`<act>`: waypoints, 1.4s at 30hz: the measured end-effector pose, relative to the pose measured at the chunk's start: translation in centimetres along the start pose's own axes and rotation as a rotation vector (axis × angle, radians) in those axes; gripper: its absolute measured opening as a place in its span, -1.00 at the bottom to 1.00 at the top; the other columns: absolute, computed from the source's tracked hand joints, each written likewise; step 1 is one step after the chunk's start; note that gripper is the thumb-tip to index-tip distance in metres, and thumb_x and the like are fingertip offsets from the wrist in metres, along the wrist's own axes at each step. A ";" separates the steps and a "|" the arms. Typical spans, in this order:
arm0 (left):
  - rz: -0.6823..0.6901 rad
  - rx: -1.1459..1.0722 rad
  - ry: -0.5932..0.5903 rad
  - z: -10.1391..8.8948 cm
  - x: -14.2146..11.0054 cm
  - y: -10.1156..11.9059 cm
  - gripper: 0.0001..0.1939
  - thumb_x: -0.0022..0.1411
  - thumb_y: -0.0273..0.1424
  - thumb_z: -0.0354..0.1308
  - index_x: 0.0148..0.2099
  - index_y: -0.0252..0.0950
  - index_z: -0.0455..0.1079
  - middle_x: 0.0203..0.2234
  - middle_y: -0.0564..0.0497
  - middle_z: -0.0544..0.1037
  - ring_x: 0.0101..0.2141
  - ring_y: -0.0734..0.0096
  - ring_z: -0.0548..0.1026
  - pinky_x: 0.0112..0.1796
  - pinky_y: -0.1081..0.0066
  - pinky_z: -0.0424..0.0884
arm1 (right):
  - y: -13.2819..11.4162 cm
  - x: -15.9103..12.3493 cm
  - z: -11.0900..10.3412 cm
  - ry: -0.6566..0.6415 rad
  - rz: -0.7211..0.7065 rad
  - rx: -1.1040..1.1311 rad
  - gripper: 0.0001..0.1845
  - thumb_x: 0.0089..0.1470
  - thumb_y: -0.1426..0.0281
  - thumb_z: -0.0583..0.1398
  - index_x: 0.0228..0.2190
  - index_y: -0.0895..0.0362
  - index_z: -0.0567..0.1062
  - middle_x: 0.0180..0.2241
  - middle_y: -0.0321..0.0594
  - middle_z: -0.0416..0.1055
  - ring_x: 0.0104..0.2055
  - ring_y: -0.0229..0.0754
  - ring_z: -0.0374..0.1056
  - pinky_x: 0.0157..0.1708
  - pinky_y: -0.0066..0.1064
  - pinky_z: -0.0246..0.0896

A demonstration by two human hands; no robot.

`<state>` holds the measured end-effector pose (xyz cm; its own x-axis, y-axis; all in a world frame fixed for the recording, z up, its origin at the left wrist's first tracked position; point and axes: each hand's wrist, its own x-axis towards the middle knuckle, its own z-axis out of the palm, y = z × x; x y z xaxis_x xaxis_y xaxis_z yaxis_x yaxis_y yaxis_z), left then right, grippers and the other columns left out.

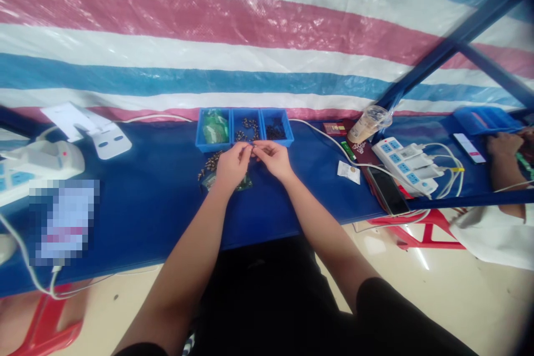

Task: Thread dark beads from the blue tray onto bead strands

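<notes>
Beside the tray (208,148), worktop (129,200) centre: left hand (232,166), right hand (275,160), fingertips pinched together, likely for fine control; grip contents indistinct.

The scene is brightly and quite evenly lit, with white glints scattered over the striped plastic sheet (250,19) and a streak of glare thrown on the pale floor (479,295). Straight edges are bowed and stretched towards the sides, and the right-hand edge is darkened and blurred. Fine detail is softened in the small pieces (250,123), and one phone (69,219) (at the left) is masked by coarse pixels.
</notes>
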<state>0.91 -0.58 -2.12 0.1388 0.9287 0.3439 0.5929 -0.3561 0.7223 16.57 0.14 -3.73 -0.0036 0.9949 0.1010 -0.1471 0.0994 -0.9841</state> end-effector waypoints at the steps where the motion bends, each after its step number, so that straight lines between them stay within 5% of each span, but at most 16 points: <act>1: -0.004 -0.006 0.012 -0.1 0.1 0.0 -0.71 0.44 -0.19 0.03 -0.05 -0.23 0.49 -0.40 0.01 0.62 -0.42 0.39 0.55 -0.30 0.42 0.39 | -0.2 0.1 0.2 0.012 -0.006 -0.006 -0.55 -0.06 0.08 0.40 -0.19 0.10 0.60 -0.35 -0.23 0.60 -0.30 -0.18 0.54 -0.33 -0.36 0.47; 9: -0.021 -0.052 0.139 -1.1 0.4 -0.8 -0.73 0.41 -0.21 0.08 -0.05 -0.23 0.51 -0.45 0.04 0.58 -0.42 0.42 0.54 -0.29 0.44 0.42 | -0.8 0.9 2.5 -0.013 -0.001 -0.038 -0.61 0.00 0.11 0.37 -0.22 0.11 0.58 -0.33 -0.21 0.61 -0.30 -0.20 0.53 -0.28 -0.36 0.48; 21: -0.013 -0.004 0.035 -0.8 0.5 -1.1 -0.72 0.42 -0.22 0.07 -0.04 -0.26 0.50 -0.43 0.02 0.60 -0.41 0.40 0.54 -0.28 0.42 0.40 | 0.3 0.5 1.2 -0.026 -0.026 -0.125 -0.60 0.04 0.08 0.34 -0.19 0.11 0.56 -0.35 -0.22 0.59 -0.32 -0.20 0.53 -0.27 -0.34 0.49; 27: -0.027 0.005 0.020 -0.5 0.4 -1.2 -0.72 0.41 -0.23 0.08 -0.01 -0.24 0.51 -0.42 0.02 0.61 -0.42 0.38 0.53 -0.30 0.41 0.39 | 0.3 0.7 1.3 0.103 -0.017 -0.186 -0.60 0.09 0.10 0.30 -0.14 0.11 0.55 -0.39 -0.25 0.59 -0.39 -0.21 0.54 -0.43 -0.42 0.43; 33: -0.025 0.015 0.022 -0.4 0.3 -0.9 -0.73 0.39 -0.26 0.07 -0.03 -0.23 0.53 -0.46 0.03 0.57 -0.48 0.40 0.48 -0.34 0.40 0.36 | -0.1 0.8 0.8 0.258 -0.022 -0.486 -0.65 0.14 0.10 0.27 -0.19 0.10 0.63 -0.66 -0.38 0.42 -0.62 -0.26 0.37 -0.41 -0.38 0.38; 39: -0.019 0.019 0.051 -0.4 0.4 -1.2 -0.75 0.38 -0.26 0.09 -0.05 -0.23 0.54 -0.47 0.04 0.57 -0.46 0.40 0.50 -0.34 0.41 0.37 | -0.3 0.4 0.7 0.194 -0.094 -0.576 -0.68 0.20 0.14 0.21 -0.21 0.10 0.62 -0.60 -0.37 0.42 -0.54 -0.27 0.34 -0.37 -0.43 0.30; 42: -0.031 0.035 0.081 -0.4 0.5 -1.3 -0.76 0.37 -0.27 0.11 -0.06 -0.23 0.54 -0.46 0.04 0.58 -0.44 0.39 0.52 -0.31 0.41 0.38 | -0.5 0.1 0.7 0.011 -0.140 -0.677 -0.75 0.21 0.23 0.20 -0.25 0.10 0.61 -0.54 -0.37 0.44 -0.50 -0.29 0.31 -0.37 -0.46 0.23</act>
<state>-0.13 0.31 -2.68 0.0564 0.9272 0.3704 0.6233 -0.3225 0.7124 15.99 0.20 -3.13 -0.0186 0.9717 0.2354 0.5046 0.2124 -0.8368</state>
